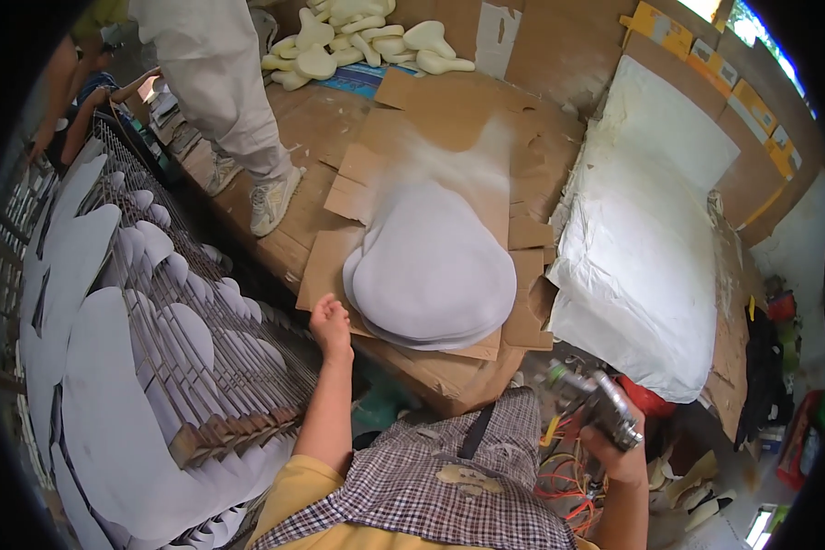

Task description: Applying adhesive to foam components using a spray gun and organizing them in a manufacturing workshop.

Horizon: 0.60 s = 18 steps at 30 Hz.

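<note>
A stack of pale grey, rounded triangular sheets [434, 266] lies on brown cardboard [339, 261] before me. Its upper sheets are slightly out of line with those beneath. Beside the stack's lower left edge is my left hand [332, 323], its fingers curled in and nothing visible in them. My right hand [614, 449] grips a metal spray gun [605, 408] to the right of my checked apron [431, 477]. The gun is a little blurred and tilted, clear of the stack. A whitish spray haze marks the cardboard above the sheets.
At left stands a wire rack [220, 376] bearing many similar grey sheets. Pale yellow saddle-shaped foam pieces [367, 41] are heaped at the far side. Another person's leg [220, 82] stands near the cardboard. A white-covered slab [632, 247] lies right; orange hoses [568, 490] hang below.
</note>
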Motion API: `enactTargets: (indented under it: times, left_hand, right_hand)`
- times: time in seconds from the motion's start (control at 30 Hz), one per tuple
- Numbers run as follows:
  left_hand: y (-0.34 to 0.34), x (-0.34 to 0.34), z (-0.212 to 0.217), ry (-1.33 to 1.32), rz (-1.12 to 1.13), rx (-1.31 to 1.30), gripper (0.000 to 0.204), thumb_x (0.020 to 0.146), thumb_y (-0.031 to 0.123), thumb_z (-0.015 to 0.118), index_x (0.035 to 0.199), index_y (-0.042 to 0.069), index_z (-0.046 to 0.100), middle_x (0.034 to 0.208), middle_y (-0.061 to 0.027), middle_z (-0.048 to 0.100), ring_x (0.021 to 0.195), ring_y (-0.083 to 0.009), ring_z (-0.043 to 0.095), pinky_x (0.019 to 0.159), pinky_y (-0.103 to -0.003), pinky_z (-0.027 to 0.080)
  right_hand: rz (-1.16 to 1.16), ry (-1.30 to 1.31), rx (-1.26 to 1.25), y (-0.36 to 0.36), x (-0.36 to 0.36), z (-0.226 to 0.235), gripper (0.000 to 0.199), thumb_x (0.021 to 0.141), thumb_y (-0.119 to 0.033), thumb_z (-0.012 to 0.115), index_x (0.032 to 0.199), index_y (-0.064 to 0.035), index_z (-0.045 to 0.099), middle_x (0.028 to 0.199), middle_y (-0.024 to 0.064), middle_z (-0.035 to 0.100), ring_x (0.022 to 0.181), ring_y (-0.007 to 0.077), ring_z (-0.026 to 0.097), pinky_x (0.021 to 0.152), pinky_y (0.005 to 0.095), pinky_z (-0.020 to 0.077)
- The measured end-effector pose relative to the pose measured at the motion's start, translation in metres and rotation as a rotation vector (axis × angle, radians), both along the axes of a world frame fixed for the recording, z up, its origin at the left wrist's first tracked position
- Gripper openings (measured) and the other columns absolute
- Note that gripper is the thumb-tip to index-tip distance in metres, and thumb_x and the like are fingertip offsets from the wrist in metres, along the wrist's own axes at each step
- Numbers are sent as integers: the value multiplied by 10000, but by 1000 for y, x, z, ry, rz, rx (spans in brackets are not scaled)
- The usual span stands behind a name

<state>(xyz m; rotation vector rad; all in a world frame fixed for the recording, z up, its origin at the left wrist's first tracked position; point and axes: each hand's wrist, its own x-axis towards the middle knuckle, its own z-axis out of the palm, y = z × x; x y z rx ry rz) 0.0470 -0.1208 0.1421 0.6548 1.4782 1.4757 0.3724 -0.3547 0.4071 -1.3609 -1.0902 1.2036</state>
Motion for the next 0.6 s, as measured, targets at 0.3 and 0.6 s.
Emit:
enactTargets:
  times: [0.3,0.6]
  left_hand:
    - [10,19,-25,999,-217,-119,398,726,72,619,1120,29,575,861,-122,611,821,-289,590,761,-369,480]
    - [17,59,-7,1076,-220,-333,285,746,118,585,1027,71,561,1020,-165,571,939,-346,585,802,-440,488]
  right_hand:
    - [-14,-117,21,4,25,8,545,734,5,634,1248,28,453,839,76,599,704,128,581,634,259,483]
    - [27,-200,-75,-21,33,3,383,804,25,588,1181,35,520,977,56,598,824,141,540,745,274,445]
